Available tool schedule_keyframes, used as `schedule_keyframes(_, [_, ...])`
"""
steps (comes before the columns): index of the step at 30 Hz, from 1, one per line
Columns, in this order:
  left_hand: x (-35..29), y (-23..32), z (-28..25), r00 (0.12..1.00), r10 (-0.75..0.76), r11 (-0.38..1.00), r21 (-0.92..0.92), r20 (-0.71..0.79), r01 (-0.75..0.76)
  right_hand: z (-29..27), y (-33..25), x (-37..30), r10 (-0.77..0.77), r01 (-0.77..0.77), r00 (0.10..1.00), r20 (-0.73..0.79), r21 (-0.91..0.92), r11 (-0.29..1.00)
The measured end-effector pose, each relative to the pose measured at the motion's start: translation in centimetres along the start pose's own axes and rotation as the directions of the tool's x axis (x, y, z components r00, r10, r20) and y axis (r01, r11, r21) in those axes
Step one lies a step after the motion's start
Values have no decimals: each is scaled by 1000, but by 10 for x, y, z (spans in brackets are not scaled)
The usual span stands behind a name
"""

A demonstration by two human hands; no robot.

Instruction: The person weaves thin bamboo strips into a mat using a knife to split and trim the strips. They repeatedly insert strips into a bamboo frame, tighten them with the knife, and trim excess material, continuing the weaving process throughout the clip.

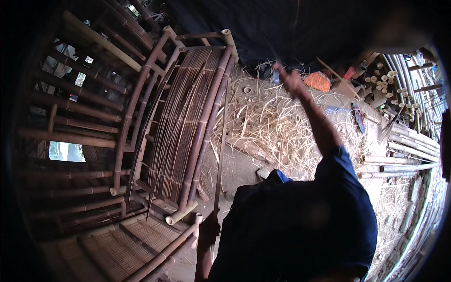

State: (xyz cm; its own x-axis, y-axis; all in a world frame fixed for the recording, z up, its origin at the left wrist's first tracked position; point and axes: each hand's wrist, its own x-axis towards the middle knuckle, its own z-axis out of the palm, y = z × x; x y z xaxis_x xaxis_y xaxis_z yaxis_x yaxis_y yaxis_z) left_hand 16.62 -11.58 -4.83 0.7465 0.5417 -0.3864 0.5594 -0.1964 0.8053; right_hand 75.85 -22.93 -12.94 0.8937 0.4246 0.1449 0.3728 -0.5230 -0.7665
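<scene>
My left hand (pixel 209 228) is low in the picture, beside the end of a bamboo bench, closed around a long, thin bamboo strip (pixel 221 160). The strip runs away from me along the bench's right side, and its lower end shows just below the hand. My right arm stretches far forward. At its end my right hand (pixel 290 81) is raised over the littered floor, slightly blurred, with fingers extended and nothing visible in it. Many slender strips (pixel 183 108) lie lengthwise on the dark slatted seat of the bamboo bench (pixel 206 127).
Pale curled shavings (pixel 277 127) cover the floor on the right. Beyond them are an orange bag (pixel 318 82), a sandal (pixel 358 117) and stacked bamboo poles (pixel 413 136). More bamboo furniture (pixel 80 127) crowds the left, with a slatted bamboo piece (pixel 117 249) at lower left. A dark sheet (pixel 263 28) hangs behind.
</scene>
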Motion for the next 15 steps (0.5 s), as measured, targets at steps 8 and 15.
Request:
schedule_keyframes(8, [105, 12, 33, 990, -16, 963, -263, 137, 52, 117, -117, -250, 138, -625, 623, 770, 384, 680])
schedule_keyframes(15, [46, -56, -12, 951, -7, 1000, 21, 310, 1, 116, -80, -106, -216, 195, 925, 312, 97, 976])
